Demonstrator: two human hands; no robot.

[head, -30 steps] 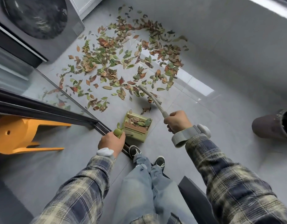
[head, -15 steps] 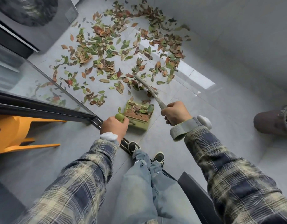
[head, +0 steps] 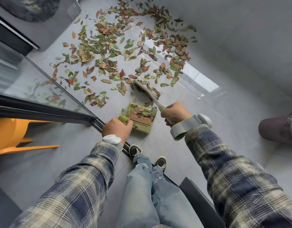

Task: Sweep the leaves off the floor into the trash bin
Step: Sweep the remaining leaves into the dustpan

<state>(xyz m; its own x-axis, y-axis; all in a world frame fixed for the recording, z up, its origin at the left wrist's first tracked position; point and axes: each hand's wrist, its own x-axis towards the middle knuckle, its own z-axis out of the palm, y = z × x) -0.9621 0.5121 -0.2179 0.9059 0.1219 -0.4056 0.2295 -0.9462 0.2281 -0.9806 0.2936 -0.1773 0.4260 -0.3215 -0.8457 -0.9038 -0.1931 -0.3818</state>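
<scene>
The leaves [head: 87, 56] are thin pointed ovals in green, rust-brown and dark red. They lie scattered in a broad, loose patch over the pale grey tiled floor [head: 207, 116] ahead of me, thick in the middle and toward the far wall and thinner toward my feet. A few are curled and dry, and most lie flat.

A small heap of the same leaves, mostly brown, sits inside the olive-green plastic dustpan [head: 142, 128], which stands on the tiles just beyond my dark canvas shoes [head: 135, 149]. My left grip [head: 117, 129] is curled tight round the dustpan's green handle. My right grip [head: 174, 112] is clamped on the handle of the grey hand broom [head: 146, 90]. The broom's head is down at the near edge of the patch, just past the dustpan's mouth, with leaves against it.

Both of my blue-and-cream plaid sleeves [head: 224, 170] end in wrist-worn devices. The dark round trash bin [head: 276, 130] shows partly at the right edge, well apart from the leaves. To the left are a sliding glass door [head: 26, 76] and a yellow plastic stool [head: 7, 134], and a grey washing machine [head: 48, 35] stands at the upper left beside the patch.
</scene>
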